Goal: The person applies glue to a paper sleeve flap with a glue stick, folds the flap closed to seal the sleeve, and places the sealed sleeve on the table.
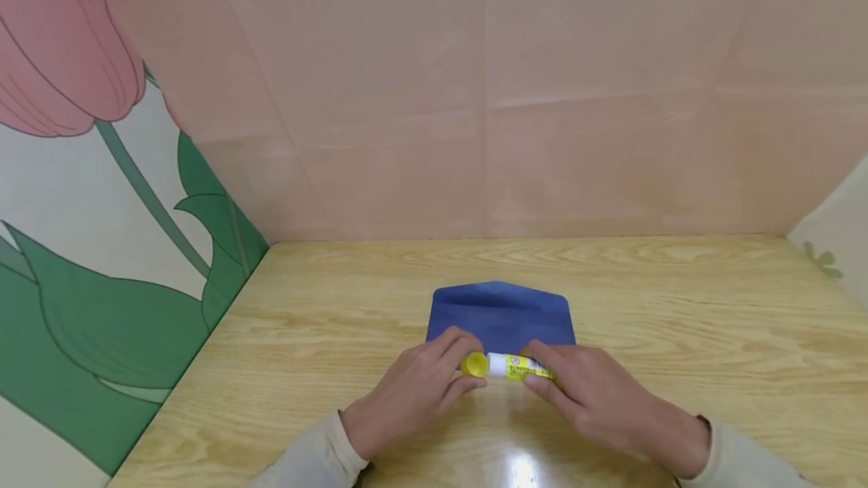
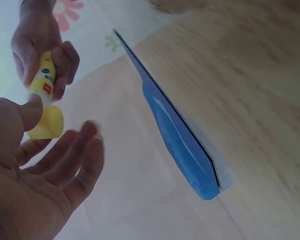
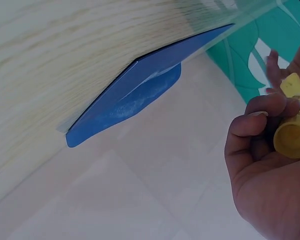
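Note:
A yellow cap (image 1: 475, 364) is pinched between the thumb and fingers of my left hand (image 1: 422, 382), its hollow side toward the glue stick. My right hand (image 1: 600, 390) grips the yellow-labelled glue stick (image 1: 521, 367) round its barrel, the white end pointing left at the cap. A narrow gap shows between cap and stick in the head view. Just behind both hands lies a blue envelope (image 1: 502, 322) on the table, its flap (image 1: 498, 294) opened toward the far side. In the left wrist view, the other fingers of my left hand spread loosely below the cap (image 2: 49, 123).
The wood-grain table (image 1: 325, 300) runs back to a pinkish draped wall (image 1: 434, 96). A panel with a large tulip picture (image 1: 136, 322) borders the left side, and a pale panel (image 1: 834, 239) the right. Light glares on the table's near edge (image 1: 522, 465).

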Demonstrator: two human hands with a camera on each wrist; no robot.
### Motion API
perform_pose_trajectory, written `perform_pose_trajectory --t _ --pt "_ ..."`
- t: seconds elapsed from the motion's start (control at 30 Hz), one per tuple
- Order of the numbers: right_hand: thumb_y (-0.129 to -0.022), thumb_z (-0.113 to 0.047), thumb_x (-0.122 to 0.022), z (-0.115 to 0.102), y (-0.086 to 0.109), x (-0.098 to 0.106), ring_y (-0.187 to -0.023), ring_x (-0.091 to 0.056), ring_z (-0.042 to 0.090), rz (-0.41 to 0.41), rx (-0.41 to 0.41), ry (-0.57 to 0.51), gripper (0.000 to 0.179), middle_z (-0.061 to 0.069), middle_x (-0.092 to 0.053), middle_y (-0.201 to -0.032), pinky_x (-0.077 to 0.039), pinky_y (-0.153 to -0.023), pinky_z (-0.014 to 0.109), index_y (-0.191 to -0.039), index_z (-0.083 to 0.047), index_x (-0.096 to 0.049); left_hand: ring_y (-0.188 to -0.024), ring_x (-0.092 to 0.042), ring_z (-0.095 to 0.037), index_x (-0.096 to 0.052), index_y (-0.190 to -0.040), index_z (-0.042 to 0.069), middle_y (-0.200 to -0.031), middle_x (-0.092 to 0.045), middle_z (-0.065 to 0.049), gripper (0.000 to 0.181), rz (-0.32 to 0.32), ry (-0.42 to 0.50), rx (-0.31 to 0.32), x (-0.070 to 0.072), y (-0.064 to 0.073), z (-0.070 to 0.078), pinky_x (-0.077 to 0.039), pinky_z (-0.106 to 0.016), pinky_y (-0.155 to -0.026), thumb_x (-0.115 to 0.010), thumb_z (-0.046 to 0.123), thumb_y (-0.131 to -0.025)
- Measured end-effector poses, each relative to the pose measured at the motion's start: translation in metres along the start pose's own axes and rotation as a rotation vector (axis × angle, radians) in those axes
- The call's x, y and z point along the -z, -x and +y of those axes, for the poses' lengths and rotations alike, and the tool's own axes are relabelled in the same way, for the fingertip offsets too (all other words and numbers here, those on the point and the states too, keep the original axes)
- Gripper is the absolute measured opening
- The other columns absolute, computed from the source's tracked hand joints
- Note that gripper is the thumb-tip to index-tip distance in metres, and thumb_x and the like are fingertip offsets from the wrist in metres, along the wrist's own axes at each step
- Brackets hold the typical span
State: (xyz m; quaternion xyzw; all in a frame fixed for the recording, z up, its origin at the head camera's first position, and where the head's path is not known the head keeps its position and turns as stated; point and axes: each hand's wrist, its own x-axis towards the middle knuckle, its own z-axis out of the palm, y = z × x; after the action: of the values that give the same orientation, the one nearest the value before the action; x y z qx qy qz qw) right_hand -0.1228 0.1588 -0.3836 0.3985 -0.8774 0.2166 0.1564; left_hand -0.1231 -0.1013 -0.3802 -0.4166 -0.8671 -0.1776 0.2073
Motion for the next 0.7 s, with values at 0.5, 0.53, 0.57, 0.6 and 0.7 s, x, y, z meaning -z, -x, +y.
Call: perform_pose_trajectory --t 0.5,0.53,0.57,0.6,0.7 --pt "-0.098 -0.023 -0.062 0.0001 0.0000 -0.0005 -0.062 -0.038 -0.009 -0.010 -0.017 0.025 0.009 -0.025 -0.046 -0.074 -0.035 -0.056 0.014 -0.104 -0.024 -0.056 -0.063 -0.039 0.002 -0.062 -0.111 0.013 -0.094 -0.052 0.004 0.030 0.003 0.012 -0.025 0.0028 0.0005 -0.0021 -0.032 -0.005 -0.058 -0.070 0.034 -0.092" --pt "-0.098 -0.023 -0.062 0.0000 -0.0001 -0.0005 -0.061 -0.038 -0.009 -0.011 -0.021 0.026 0.009 -0.025 -0.046 -0.074 -0.035 -0.056 0.014 -0.104 -0.024 -0.056 -0.063 -0.038 0.002 -0.062 -0.111 0.014 -0.094 -0.052 0.004 0.030 0.001 0.009 -0.027 0.0033 0.0003 -0.0022 -0.032 -0.004 -0.058 -0.070 0.034 -0.092" --pt "-0.098 -0.023 -0.062 -0.0001 -0.0002 -0.0005 -0.061 -0.038 -0.009 -0.011 -0.024 0.026 0.009 -0.025 -0.046 -0.074 -0.035 -0.056 0.014 -0.104 -0.024 -0.056 -0.064 -0.038 0.002 -0.062 -0.111 0.014 -0.094 -0.052 0.005 0.029 -0.002 0.004 -0.029 0.0038 0.0003 -0.0023 -0.032 -0.004 -0.058 -0.071 0.034 -0.091" --pt "-0.098 -0.023 -0.062 -0.0002 -0.0002 -0.0005 -0.061 -0.038 -0.009 -0.011 -0.026 0.027 0.009 -0.025 -0.045 -0.074 -0.035 -0.056 0.014 -0.104 -0.024 -0.056 -0.064 -0.038 0.002 -0.062 -0.111 0.014 -0.093 -0.053 0.005 0.029 -0.006 0.000 -0.031 0.0043 0.0003 -0.0022 -0.031 -0.005 -0.058 -0.072 0.033 -0.091" --pt "-0.098 -0.024 -0.062 -0.0006 -0.0002 -0.0004 -0.061 -0.038 -0.009 -0.016 -0.035 0.027 0.008 -0.025 -0.046 -0.074 -0.035 -0.056 0.014 -0.104 -0.024 -0.056 -0.065 -0.042 0.000 -0.063 -0.110 0.015 -0.094 -0.056 0.006 0.030 -0.038 -0.047 -0.023 0.0059 0.0004 -0.0023 -0.034 -0.007 -0.058 -0.075 0.033 -0.089"
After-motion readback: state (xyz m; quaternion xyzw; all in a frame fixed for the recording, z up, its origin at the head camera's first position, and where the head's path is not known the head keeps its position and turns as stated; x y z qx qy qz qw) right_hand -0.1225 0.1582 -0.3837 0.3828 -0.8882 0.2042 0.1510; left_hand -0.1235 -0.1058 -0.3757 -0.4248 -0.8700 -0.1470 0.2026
